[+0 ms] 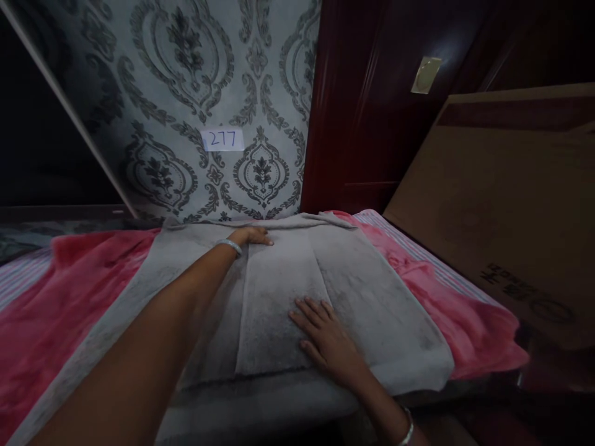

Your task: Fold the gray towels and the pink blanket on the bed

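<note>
Clock read over the view, 12 at the wall. Grey plush cloth (381,310) spread in the middle of the view, on top of a pink plush blanket (441,303), which shows at 9 and 3; striped fabric (21,275) under that. Grey nap looks short and matte, mottled with darker smudgy patches, mostly toward 6; far edge at 12 bunched into a low, wrinkled ridge; near edge drapes down at 6. A folded panel (283,272) lies up the middle, paler at its 12 end, darker at its 6 end, creased down both sides. Panel's long axis runs 12 to 6, widening toward 6. Cloth's rounded near corner points to 4; its other side slants off toward 7, partly behind the forearm, so the long axis of the whole cloth cannot be told. Left hand (253,236) at the panel's 12 end, on the cloth, fingers toward 3; cannot tell whether it pinches any fabric. From there the panel stretches away toward 5. Right hand (325,337) palm down, fingers spread toward 11, grasping nothing, over the panel's 4 o'clock side; most of the panel lies toward 10 and 11 from it.
</note>
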The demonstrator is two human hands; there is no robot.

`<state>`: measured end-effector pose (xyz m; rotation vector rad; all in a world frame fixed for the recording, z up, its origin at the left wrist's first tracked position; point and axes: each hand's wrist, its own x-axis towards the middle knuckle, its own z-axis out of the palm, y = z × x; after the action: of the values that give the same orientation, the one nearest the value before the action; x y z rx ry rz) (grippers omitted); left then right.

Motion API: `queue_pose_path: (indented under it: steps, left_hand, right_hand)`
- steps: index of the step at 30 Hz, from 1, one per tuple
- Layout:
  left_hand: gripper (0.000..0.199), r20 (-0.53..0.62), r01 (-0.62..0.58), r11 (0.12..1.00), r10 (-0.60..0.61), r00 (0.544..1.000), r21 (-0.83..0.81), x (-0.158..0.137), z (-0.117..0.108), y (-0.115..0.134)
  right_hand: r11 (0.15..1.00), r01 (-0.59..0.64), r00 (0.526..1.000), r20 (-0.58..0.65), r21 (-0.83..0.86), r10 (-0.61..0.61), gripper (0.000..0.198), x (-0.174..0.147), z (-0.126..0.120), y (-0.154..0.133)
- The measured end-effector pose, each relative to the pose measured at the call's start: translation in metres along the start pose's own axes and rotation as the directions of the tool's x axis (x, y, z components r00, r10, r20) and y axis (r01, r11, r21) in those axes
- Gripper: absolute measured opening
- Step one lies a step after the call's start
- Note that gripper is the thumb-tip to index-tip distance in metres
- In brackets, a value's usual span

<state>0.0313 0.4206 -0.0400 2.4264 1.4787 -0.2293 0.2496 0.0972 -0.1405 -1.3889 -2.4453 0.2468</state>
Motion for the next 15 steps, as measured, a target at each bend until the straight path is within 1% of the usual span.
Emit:
queue_pose_path:
  steps: [2,4,6,8,9,10,12,14,15]
  left_hand:
    - [0.068,-0.033,-0.024,1.000,0.024,0.999,-0.001,-0.012,-0.009,0.008]
    - [0.064,-0.078,-0.047,0.999,0.047,0.996,0.002,-0.027,-0.022,0.017]
    - [0.061,-0.138,-0.085,0.996,0.088,0.987,0.024,-0.044,-0.040,0.026]
    - [0.055,-0.229,-0.155,0.985,0.169,0.959,0.078,-0.064,-0.062,0.035]
    - [0.052,-0.288,-0.197,0.974,0.222,0.932,0.114,-0.075,-0.075,0.040]
    - [0.050,-0.353,-0.235,0.960,0.276,0.894,0.155,-0.087,-0.089,0.044]
    - [0.049,-0.479,-0.282,0.932,0.360,0.801,0.229,-0.114,-0.121,0.054]
    - [0.051,-0.578,-0.280,0.912,0.408,0.707,0.300,-0.147,-0.154,0.068]
    - [0.050,-0.610,-0.270,0.902,0.427,0.668,0.336,-0.167,-0.168,0.076]
  right_hand:
    - [1.000,0.003,1.000,-0.012,0.011,-0.003,0.053,0.001,-0.005,-0.001]
    - [0.999,-0.001,0.998,-0.058,0.037,0.003,0.049,0.002,-0.013,-0.007]
    - [0.993,0.014,0.994,-0.109,0.113,-0.002,0.045,0.006,-0.021,-0.018]
    - [0.972,0.060,0.992,-0.126,0.229,-0.032,0.041,0.014,-0.027,-0.031]
    - [0.957,0.085,0.991,-0.120,0.278,-0.054,0.040,0.022,-0.029,-0.037]
    - [0.945,0.102,0.991,-0.109,0.311,-0.071,0.039,0.031,-0.031,-0.042]
    - [0.933,0.102,0.993,-0.095,0.346,-0.073,0.042,0.057,-0.037,-0.046]
    - [0.919,0.080,0.993,-0.112,0.385,-0.040,0.050,0.091,-0.048,-0.042]
    - [0.907,0.079,0.990,-0.138,0.413,-0.023,0.056,0.108,-0.056,-0.038]
